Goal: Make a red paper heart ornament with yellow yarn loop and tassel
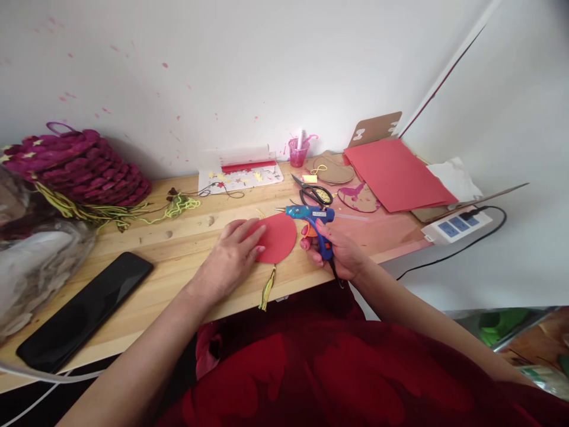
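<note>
My left hand (235, 252) lies with fingers stretched out on a round red paper piece (281, 237), pressing it against the wooden table. From the paper's near edge hangs a yellow-green and dark tassel (267, 289). A blue hot glue gun (316, 214) with an orange trigger is gripped in my right hand (340, 249). Its metal nozzle points left, above the paper's far edge. A clear glue stick (351, 217) sticks out of its back. Just behind the gun, black-handled scissors (316, 194) rest on the table.
A black phone (84, 311) lies at the left front, below a woven magenta basket (89, 169). Red card sheets (400, 175) and a white power strip (462, 227) are on the right. Further back are a pink cup (298, 153), cardboard circles (331, 170) and loose yarn (182, 204).
</note>
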`<action>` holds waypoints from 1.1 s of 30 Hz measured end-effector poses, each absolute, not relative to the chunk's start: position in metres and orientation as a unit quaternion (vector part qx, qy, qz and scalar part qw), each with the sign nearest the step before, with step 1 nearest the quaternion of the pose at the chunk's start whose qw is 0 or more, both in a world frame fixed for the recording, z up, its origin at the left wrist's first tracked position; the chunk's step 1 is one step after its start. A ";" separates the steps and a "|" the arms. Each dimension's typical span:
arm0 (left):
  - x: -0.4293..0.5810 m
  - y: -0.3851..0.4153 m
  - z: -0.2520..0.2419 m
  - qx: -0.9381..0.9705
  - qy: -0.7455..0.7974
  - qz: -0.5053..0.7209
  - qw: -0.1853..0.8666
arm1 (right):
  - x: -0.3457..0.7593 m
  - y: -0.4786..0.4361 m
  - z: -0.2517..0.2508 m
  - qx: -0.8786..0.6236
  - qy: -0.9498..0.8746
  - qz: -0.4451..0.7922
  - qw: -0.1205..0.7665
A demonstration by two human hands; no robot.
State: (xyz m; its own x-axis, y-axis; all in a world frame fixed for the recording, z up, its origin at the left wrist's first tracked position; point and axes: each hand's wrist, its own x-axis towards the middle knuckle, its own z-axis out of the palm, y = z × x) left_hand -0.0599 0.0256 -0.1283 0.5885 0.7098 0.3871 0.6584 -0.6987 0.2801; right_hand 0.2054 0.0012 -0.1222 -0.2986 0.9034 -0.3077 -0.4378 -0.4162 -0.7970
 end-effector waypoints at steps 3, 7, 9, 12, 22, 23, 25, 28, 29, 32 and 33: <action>-0.052 0.024 -0.133 0.908 0.370 0.196 0.028 | 0.205 0.001 -0.121 -0.391 -0.298 0.748 0.447; -0.043 0.022 -0.140 0.906 0.377 0.191 -0.018 | 0.205 0.000 -0.120 -0.379 -0.297 0.753 0.449; -0.043 0.021 -0.140 0.903 0.381 0.198 -0.022 | 0.206 -0.001 -0.120 -0.370 -0.294 0.755 0.454; -0.048 0.022 -0.137 0.903 0.381 0.200 0.006 | 0.207 -0.002 -0.120 -0.361 -0.293 0.758 0.457; -0.046 0.032 -0.136 0.905 0.399 0.151 -0.009 | 0.207 -0.001 -0.120 -0.358 -0.294 0.763 0.450; -0.046 0.033 -0.135 0.906 0.397 0.148 -0.014 | 0.207 -0.001 -0.120 -0.358 -0.295 0.762 0.451; -0.046 0.034 -0.133 0.907 0.395 0.144 -0.019 | 0.207 0.000 -0.122 -0.358 -0.296 0.760 0.455; -0.046 0.034 -0.132 0.906 0.397 0.148 -0.014 | 0.208 0.000 -0.124 -0.358 -0.299 0.758 0.456; -0.046 0.034 -0.133 0.905 0.396 0.155 -0.011 | 0.208 0.001 -0.125 -0.358 -0.300 0.758 0.454; -0.044 0.033 -0.139 0.900 0.398 0.177 0.004 | 0.208 0.000 -0.123 -0.361 -0.300 0.761 0.448; -0.043 0.033 -0.141 0.898 0.400 0.183 0.010 | 0.207 0.000 -0.121 -0.364 -0.299 0.761 0.446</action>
State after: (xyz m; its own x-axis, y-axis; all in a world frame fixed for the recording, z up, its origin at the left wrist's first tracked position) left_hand -0.0429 0.0327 -0.1407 0.6127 0.7222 0.3211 0.7149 -0.6796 0.1643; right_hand 0.2071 0.0003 -0.1213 -0.3370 0.8967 -0.2870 -0.4612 -0.4230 -0.7800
